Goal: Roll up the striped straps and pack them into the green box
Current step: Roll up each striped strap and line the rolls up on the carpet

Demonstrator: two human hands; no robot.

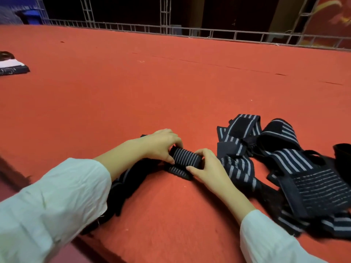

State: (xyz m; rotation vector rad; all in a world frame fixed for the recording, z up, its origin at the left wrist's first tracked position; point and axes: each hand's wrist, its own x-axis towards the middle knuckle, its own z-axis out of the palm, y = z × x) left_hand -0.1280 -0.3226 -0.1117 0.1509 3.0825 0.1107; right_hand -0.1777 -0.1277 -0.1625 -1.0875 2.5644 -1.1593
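A dark strap with thin white stripes [185,158] lies partly rolled into a short cylinder on the red cloth, its loose tail flat beneath it. My left hand [163,146] grips the roll's left end with curled fingers. My right hand [206,165] holds the right end, thumb and fingers wrapped round it. More dark fabric [131,184] trails from the roll under my left forearm. To the right a loose pile of striped straps [284,168] lies tangled. No green box is in view.
The red-covered table [152,88] stretches far ahead, its near edge running diagonally at lower left. A flat dark and white object [12,67] sits at the far left. A metal truss railing [171,31] borders the far side.
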